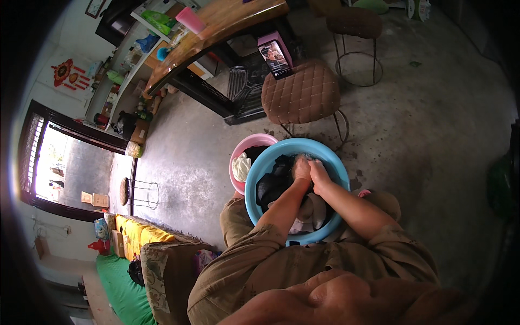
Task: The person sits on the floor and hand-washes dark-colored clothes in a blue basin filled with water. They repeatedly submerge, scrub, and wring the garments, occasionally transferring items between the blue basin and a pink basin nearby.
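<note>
A large blue basin [253, 199] stands between my knees with dark wet clothes [272, 187] in it and a greyish-beige garment [311, 213] at its near side. Both my hands are down inside the basin, close together at the far side. My left hand [301, 169] is closed, its fingers pointing down among the clothes. Against it, my right hand [318, 172] is also closed. Whatever the fingers grip is hidden by the hands themselves. Beside the blue basin on the left, a smaller pink basin [234, 172] holds a cream cloth [241, 167] and dark cloth.
Beyond the basin stands a brown quilted stool [301, 96] with a phone [274, 58] propped on it. Another stool [355, 24] is farther off. A wooden table [216, 35] is at the far left. Wet patches mark the concrete floor [422, 135]. A couch [162, 276] lies at the near left.
</note>
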